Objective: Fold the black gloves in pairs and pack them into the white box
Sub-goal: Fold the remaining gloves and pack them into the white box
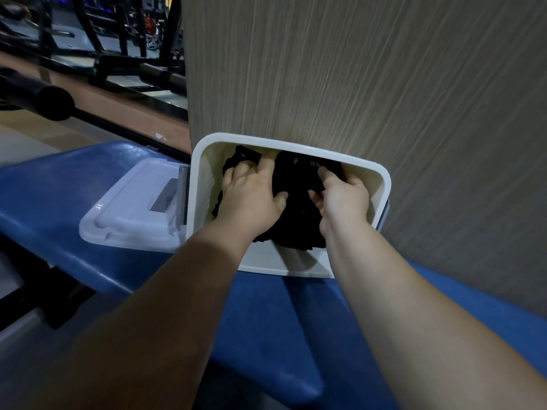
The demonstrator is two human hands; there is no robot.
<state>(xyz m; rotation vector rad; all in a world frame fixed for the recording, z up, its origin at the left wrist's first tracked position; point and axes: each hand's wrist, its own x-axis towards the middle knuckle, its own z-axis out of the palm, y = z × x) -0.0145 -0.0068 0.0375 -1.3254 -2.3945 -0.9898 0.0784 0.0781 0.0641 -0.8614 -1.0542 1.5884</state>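
Head view: my left hand [251, 199], fingers spread, presses the black gloves [296, 214] in the white box [296, 145]; my right hand [344, 199] pinches them. Soft and light, I judge; grip the fold.

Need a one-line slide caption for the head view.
Left hand presses and right hand grips black gloves inside the white box on a blue bench, lid lying beside it.
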